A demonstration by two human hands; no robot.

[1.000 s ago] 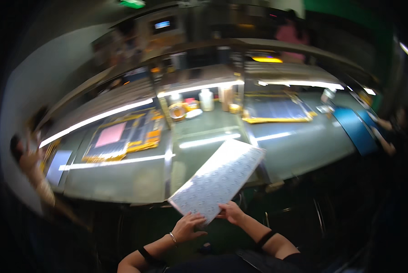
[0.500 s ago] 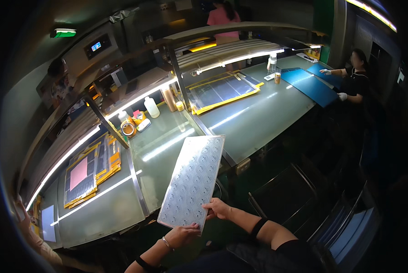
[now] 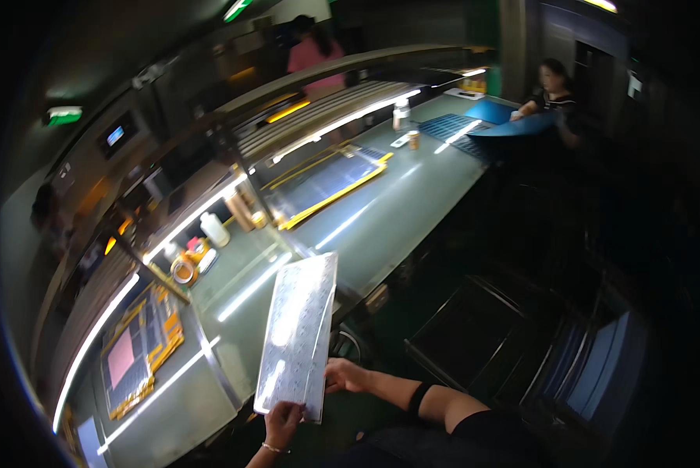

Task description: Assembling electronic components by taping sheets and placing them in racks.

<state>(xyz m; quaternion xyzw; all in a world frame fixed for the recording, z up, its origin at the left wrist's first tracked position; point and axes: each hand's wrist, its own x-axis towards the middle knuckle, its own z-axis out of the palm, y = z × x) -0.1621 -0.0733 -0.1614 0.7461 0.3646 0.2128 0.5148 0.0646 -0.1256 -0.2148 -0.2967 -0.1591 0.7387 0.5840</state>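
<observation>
“One long workbench point(image 3: 389, 234) filled most of the view, with yellow-edged sheets point(image 3: 330, 186) on its middle stretch. At its far end a co-worker point(image 3: 553, 92) had hold of a blue sheet point(image 3: 522, 126).”

“And the biggest thing near the person?”

“A pale, glossy panel point(image 3: 297, 343), held in front of the body at the bench's front edge. Its far end overlapped the bench in the view; whether they touched, I couldn't tell.”

“How far along was the work?”

“By my judgement, getting the panel up and steady in both hands was done. Setting it down was not. Glare washed out much of its patterned face, so I couldn't say whether anything on it was finished.”

“Which way did it point?”

“Its long axis ran away from the person, toward the bench, leaning slightly right at the far end. One short edge faced the body.”

“The fingers?”

“The left hand point(image 3: 285, 420) had its fingers pinched on that near short edge. The right hand point(image 3: 348, 376) had its fingers drawn in narrow on the right long edge, low down, the tips partly hidden.”

“Anything smaller?”

“A white bottle point(image 3: 215, 230) farther back on the bench, and a bracelet point(image 3: 273, 448) on the left wrist.”
</observation>
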